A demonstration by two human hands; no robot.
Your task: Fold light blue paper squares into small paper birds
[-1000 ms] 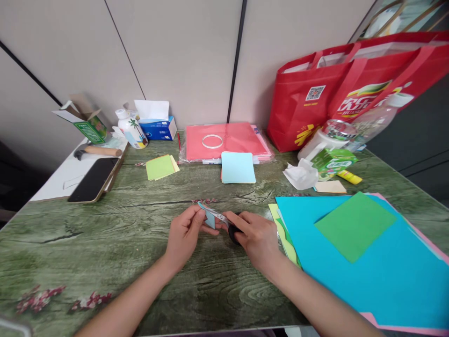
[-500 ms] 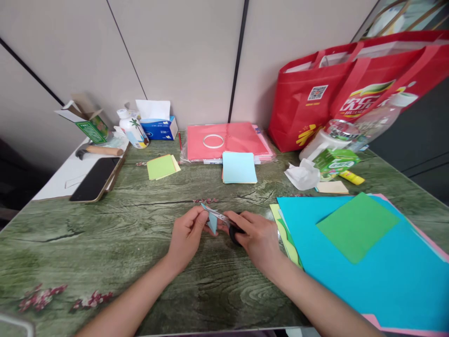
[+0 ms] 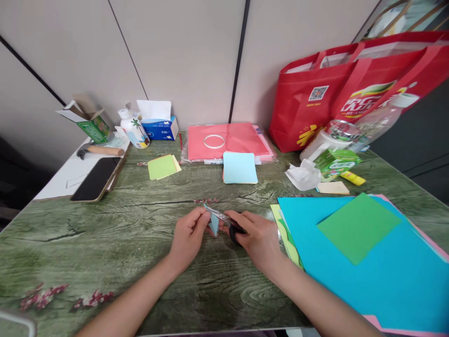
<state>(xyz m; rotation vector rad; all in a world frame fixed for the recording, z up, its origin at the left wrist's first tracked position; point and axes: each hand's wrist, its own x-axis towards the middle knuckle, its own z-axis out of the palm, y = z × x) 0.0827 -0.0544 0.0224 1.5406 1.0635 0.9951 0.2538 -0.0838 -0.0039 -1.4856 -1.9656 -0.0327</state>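
Between my two hands, a small piece of blue paper hangs with its lower point a little lower in the frame than a second ago; the whole view has also slid, so everything sits slightly farther right.

I see that piece at the centre of the frame, just above the green wood-patterned table. My left hand enters from the bottom left and grips it narrowly, pinched between thumb and fingers. My right hand comes from the bottom right, its fingers curled around the black handles of a pair of scissors. The metal blades point left and meet the paper near its upper end; how far they are parted, I cannot tell.

Straight above the hands, at mid-frame, lies a stack of light blue squares, overlapping the lower edge of red sheets in clear plastic. On those sheets rests a white ring. Left of them are yellow-green papers, then a dark phone toward the left edge. At lower right, a green square lies on a large blue sheet; a red bag stands at upper right.
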